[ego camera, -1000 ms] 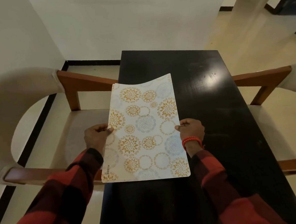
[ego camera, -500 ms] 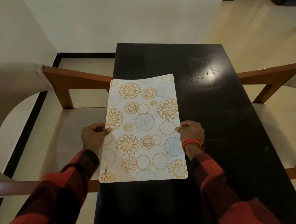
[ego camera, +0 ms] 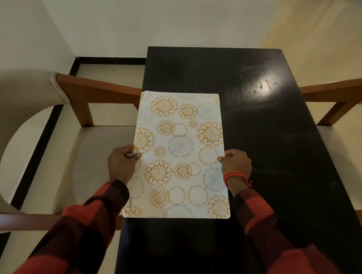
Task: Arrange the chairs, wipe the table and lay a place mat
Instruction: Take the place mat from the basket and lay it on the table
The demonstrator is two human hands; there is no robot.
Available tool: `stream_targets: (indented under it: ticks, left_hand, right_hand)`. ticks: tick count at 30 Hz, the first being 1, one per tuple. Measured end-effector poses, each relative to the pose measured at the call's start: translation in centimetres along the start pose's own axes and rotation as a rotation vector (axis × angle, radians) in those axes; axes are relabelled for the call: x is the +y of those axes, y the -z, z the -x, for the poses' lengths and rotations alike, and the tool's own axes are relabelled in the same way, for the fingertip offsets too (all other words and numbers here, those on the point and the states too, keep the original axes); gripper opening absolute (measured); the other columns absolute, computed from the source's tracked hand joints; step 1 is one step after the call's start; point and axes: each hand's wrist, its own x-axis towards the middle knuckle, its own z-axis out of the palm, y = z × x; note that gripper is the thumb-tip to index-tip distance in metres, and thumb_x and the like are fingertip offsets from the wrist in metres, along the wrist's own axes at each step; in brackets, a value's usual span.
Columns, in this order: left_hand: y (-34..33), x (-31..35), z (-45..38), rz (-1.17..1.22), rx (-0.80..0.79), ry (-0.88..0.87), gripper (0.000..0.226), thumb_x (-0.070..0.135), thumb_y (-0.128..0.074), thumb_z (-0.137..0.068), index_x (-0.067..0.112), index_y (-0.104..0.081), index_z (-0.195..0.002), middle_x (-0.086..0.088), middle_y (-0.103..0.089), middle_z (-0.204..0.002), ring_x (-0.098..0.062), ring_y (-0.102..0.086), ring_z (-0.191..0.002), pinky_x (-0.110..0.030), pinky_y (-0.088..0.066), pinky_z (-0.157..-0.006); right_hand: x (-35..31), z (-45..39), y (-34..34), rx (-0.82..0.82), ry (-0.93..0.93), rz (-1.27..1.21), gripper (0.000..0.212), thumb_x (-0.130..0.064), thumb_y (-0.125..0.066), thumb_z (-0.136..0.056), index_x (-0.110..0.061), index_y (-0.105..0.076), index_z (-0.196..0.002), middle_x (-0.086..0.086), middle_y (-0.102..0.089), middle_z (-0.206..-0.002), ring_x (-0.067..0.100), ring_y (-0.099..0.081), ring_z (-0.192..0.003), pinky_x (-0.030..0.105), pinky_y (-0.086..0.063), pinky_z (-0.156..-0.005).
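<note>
**Place mat held at both long edges over the dark bench**

Place mat: thin, pale sheet printed with gold and grey-blue rosettes, lying lengthwise on the left half of the dark bench, near short edge toward the wearer. Left long edge overhanging the bench's left side, above the seat of the left chair. Far end looking flat against the surface, though contact along the whole sheet not certain from this angle.

Left hand: grip narrow, thumb on top of the mat's left edge, fingers curled beneath, pinching at about mid-length. Right hand: grip likewise narrow, closed on the right edge at mid-length, a red bracelet at the wrist. Right chair tucked against the bench's far side.

Handling, as a judgement: light, flexible, probably a smooth plastic sheet, so liable to bow in the middle if lifted by one edge only and to slide freely on the glossy top. Best hold: exactly this, opposite long edges at the midpoint, keeping the sheet taut and level. Corner grips likelier to curl it.

Step in hand, apparently: squaring the mat on the bench. Likely still needed: a shift to the right, bringing the overhanging edge fully onto the surface, then release and a flat-palmed smoothing.
</note>
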Motion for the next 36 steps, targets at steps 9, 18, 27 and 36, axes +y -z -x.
stream_targets:
  ticks: [9, 18, 27, 36]
  left_hand:
    - [0.7, 2.5, 0.5, -0.217, -0.142, -0.001, 0.019, 0.021, -0.076, -0.086, 0.02, -0.079, -0.104, 0.002, -0.077, -0.097, -0.021, -0.072, -0.088, -0.039, -0.057, -0.087]
    - [0.8, 3.5, 1.7, -0.272, -0.167, -0.014, 0.055, 0.044, -0.076, -0.079, 0.015, -0.066, -0.125, -0.011, -0.062, -0.126, -0.033, -0.059, -0.118, -0.042, -0.048, -0.1]
    - [2.0, 3.8, 1.7, -0.147, -0.26, 0.019, 0.027, 0.023, -0.077, -0.083, 0.021, -0.069, -0.109, 0.004, -0.072, -0.108, -0.019, -0.068, -0.098, -0.045, -0.053, -0.092]
    - [3.5, 5.3, 3.9, 0.115, -0.14, 0.041, 0.049, -0.01, -0.062, -0.089, 0.018, -0.061, -0.128, -0.002, -0.067, -0.12, -0.024, -0.064, -0.11, -0.045, -0.056, -0.094]
  right_hand:
    - [-0.4, 0.7, 0.6, -0.003, 0.035, 0.088, 0.028, -0.009, -0.075, -0.087, -0.017, -0.075, -0.114, 0.007, -0.075, -0.113, 0.029, -0.07, -0.105, 0.045, -0.059, -0.091]
    - [-0.3, 2.0, 1.1, -0.039, 0.07, -0.046, 0.038, 0.0, -0.073, -0.087, -0.015, -0.068, -0.121, 0.003, -0.072, -0.118, 0.022, -0.067, -0.11, 0.035, -0.054, -0.092]
    - [0.1, 2.2, 1.7, -0.133, -0.027, -0.26, 0.051, 0.011, -0.075, -0.081, -0.009, -0.063, -0.126, 0.005, -0.068, -0.117, 0.02, -0.064, -0.109, 0.031, -0.054, -0.092]
    - [-2.0, 3.5, 4.2, -0.067, -0.053, -0.371, 0.038, 0.02, -0.064, -0.085, -0.007, -0.071, -0.111, 0.001, -0.069, -0.096, 0.011, -0.065, -0.085, 0.012, -0.049, -0.061]
